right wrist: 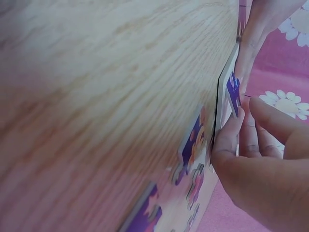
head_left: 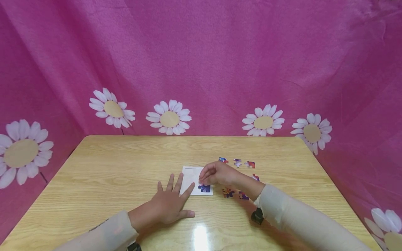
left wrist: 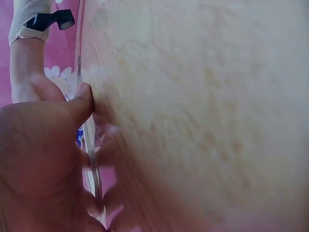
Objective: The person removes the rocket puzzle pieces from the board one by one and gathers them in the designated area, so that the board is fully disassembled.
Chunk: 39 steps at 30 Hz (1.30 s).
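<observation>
A white puzzle tray lies flat on the wooden table. In its lower right corner is a purple puzzle piece, which also shows in the right wrist view, slightly tilted. My right hand reaches over the tray from the right, thumb and fingers curled at the upper edge of that piece. The fingertips partly hide the piece. With fingers spread, my left hand rests at the tray's left side, its index finger over the tray. Most of the tray is out of sight in the left wrist view.
Several loose puzzle pieces lie right of the tray, among them a purple and orange piece under my right forearm and a red piece farther back. A pink curtain with daisies hangs behind the table.
</observation>
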Motion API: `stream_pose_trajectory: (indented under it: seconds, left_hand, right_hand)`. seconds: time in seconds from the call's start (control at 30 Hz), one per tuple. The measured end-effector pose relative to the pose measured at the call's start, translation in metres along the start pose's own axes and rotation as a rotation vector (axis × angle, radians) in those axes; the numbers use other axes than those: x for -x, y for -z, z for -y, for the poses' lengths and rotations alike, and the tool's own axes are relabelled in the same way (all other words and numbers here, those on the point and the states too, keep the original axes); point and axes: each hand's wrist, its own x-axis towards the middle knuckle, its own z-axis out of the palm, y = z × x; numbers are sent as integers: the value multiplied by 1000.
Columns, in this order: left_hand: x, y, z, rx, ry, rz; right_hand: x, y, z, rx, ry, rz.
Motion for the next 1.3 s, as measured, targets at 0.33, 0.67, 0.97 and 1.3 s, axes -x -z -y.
stream_pose_trajectory:
  seconds: [0.33, 0.67, 0.97, 1.3]
  left_hand:
    - [5, 10, -5, 22, 2, 20]
    - [12, 19, -11, 20, 9, 10]
    - [11, 17, -11, 25, 4, 10]
    - [12, 19, -11, 15, 4, 0]
  right_hand:
    - [0, -3, -1, -8, -9, -9]
    - [2, -4, -1, -57, 14, 1]
    - [2, -3, -3, -46, -4, -12]
    - [6, -1, -4, -26, 1, -9]
